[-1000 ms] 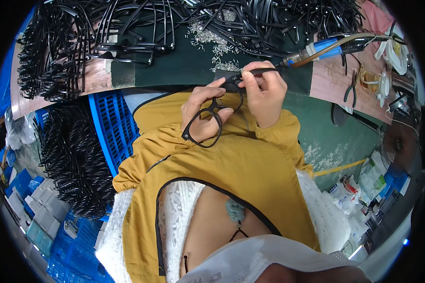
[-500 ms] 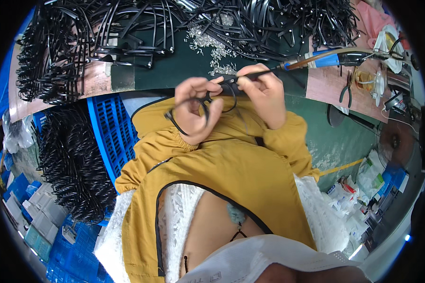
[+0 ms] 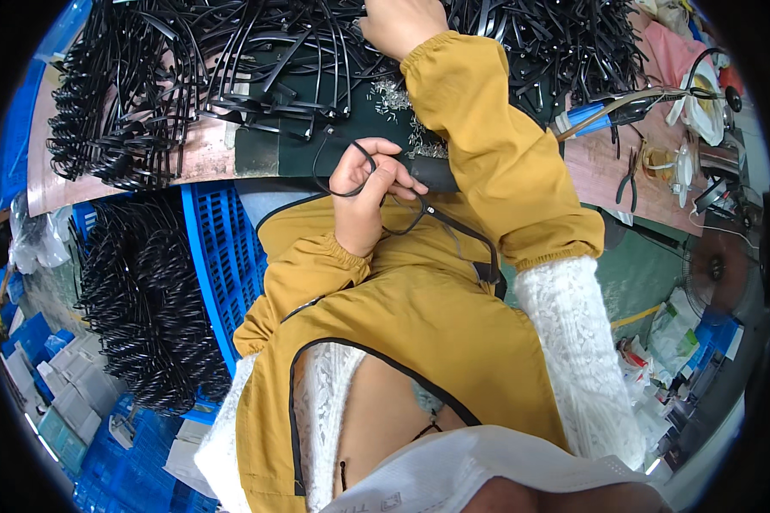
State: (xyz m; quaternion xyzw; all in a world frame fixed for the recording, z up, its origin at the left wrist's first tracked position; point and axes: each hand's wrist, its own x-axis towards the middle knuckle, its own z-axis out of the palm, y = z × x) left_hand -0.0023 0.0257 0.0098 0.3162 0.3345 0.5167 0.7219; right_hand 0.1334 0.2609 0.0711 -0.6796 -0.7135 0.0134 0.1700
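Note:
Over my lap, my left hand (image 3: 364,192) pinches a black eyeglass frame (image 3: 408,229) with its thumb and fingers. A black temple arm (image 3: 466,227) joins one side of the frame and trails to the right across the yellow apron. My right arm stretches forward over the table. At its end, my right hand (image 3: 404,27) is at the heap of loose black temple arms (image 3: 539,43) on the far side; its fingers are partly hidden and cut by the picture's upper edge. Small clear pieces (image 3: 392,98) lie on the dark green mat below that hand.
More black temple arms (image 3: 103,111) are piled at the table's left. A tool with a blue grip (image 3: 580,118) and pliers (image 3: 628,184) lie at the right. A blue crate (image 3: 222,265) and bundles of black arms (image 3: 141,316) stand left of my lap; a fan (image 3: 717,269) is at right.
My right hand has let go of the temple arm and moved forward to the heap. The left hand still holds the frame, now turned, with the temple arm hanging rightward.

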